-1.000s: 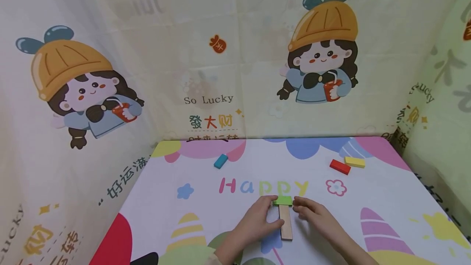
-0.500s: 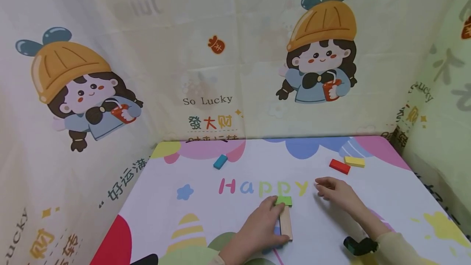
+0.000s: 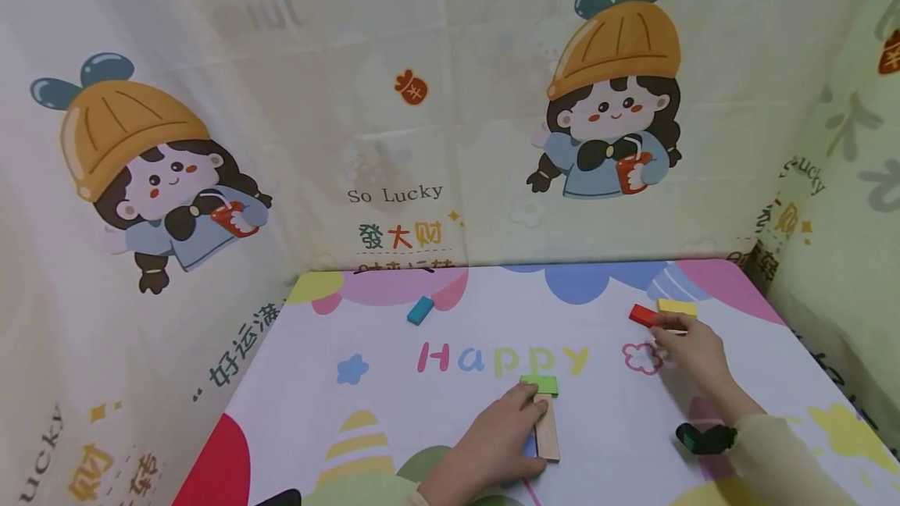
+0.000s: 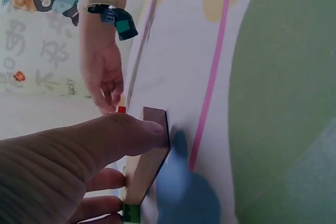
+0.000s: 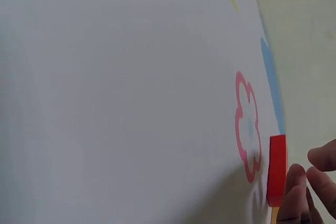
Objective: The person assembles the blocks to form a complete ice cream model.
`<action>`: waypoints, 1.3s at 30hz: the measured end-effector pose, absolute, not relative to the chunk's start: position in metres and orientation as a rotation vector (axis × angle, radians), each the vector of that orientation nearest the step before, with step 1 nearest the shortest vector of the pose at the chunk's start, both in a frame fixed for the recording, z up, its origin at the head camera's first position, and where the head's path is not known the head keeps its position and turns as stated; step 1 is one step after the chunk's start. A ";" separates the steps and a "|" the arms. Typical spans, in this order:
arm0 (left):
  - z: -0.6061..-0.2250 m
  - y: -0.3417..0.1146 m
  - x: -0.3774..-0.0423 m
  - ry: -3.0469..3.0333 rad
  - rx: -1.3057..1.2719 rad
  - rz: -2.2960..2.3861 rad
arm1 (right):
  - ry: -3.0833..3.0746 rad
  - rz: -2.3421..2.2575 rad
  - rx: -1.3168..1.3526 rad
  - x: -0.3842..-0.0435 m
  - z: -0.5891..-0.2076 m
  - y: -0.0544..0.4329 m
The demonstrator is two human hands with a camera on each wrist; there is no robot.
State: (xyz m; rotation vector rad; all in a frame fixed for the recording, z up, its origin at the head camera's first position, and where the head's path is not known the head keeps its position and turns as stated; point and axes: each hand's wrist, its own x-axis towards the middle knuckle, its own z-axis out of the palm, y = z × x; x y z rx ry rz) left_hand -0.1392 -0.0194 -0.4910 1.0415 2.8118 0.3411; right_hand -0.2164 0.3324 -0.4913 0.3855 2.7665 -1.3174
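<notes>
My left hand point(image 3: 495, 432) lies over a long plain wooden block point(image 3: 547, 432), its thumb at the near end and its fingers along the farther part. In the left wrist view the thumb bends onto the near end of this block point(image 4: 152, 129). A green block point(image 3: 540, 385) sits crosswise at the far end, close to the fingertips. My right hand point(image 3: 696, 346) reaches to a red block point(image 3: 643, 315) at the back right, fingertips overlapping its right end. The right wrist view has the fingers beside the red block point(image 5: 276, 171), gaps showing between them; contact is unclear.
A yellow block point(image 3: 677, 308) lies just behind the red one, partly behind the right hand. Farther left is a blue block point(image 3: 420, 311). Printed cloth point(image 3: 457, 139) rises behind the patterned tabletop point(image 3: 281, 397). A black object point(image 3: 281, 498) shows at the bottom edge.
The right hand has left the green block and moved right and away to the red block. The left hand has shifted its thumb to the plain block's near end. The blocks look unmoved.
</notes>
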 end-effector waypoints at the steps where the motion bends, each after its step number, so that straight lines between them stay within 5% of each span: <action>1: -0.491 -0.020 -0.139 2.809 1.047 0.340 | 2.767 -1.317 0.410 -0.218 -0.492 0.335; 17: -0.493 -0.020 -0.142 2.830 1.104 0.332 | 2.742 -1.289 0.468 -0.231 -0.496 0.344; 39: -0.492 -0.023 -0.146 2.814 1.064 0.306 | 2.769 -1.311 0.358 -0.231 -0.502 0.291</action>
